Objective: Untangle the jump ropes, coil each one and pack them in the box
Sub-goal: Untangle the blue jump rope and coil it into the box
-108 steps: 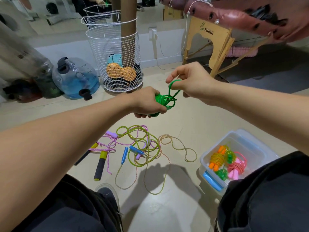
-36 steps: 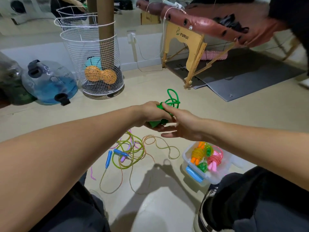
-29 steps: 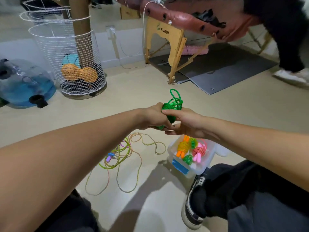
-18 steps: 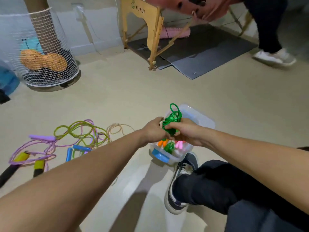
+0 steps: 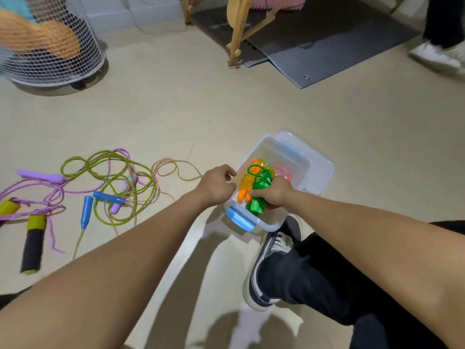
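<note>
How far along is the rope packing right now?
Done: coiled orange rope and pink rope lie in the box. In hand: right hand lowers the coiled green rope in. Left: the tangled ropes on the floor.

floor: box, tangled ropes

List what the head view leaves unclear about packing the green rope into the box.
- Green rope: lower coil hidden by the right hand in the head view.
- Box floor: covered by packed ropes.
- Left hand: fingertips blurred; contact with the box rim unclear.
- Black-handled rope: cut off at the left edge.
</note>
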